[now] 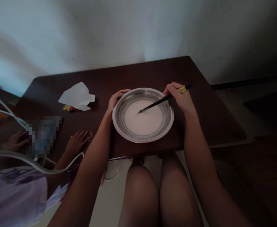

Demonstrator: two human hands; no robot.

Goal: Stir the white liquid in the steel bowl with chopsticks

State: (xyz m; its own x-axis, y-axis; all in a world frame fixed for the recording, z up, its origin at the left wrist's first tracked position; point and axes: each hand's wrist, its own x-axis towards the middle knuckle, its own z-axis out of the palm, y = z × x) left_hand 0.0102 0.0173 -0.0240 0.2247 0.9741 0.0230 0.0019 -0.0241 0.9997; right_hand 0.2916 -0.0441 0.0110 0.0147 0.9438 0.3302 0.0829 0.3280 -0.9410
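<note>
A round steel bowl (119,124) holding white liquid (143,118) sits near the front edge of a dark wooden table (133,74). My left hand (116,99) grips the bowl's left rim, fingers curled over it. My right hand (179,96) is closed on a pair of black chopsticks (157,102) with gold ends; their tips dip into the white liquid near the bowl's middle.
A crumpled white tissue (78,96) and a small coloured item (68,108) lie on the table's left. Another person's two hands (78,142) rest on the table at the left edge. White cables (15,154) cross the lower left. My knees are under the table.
</note>
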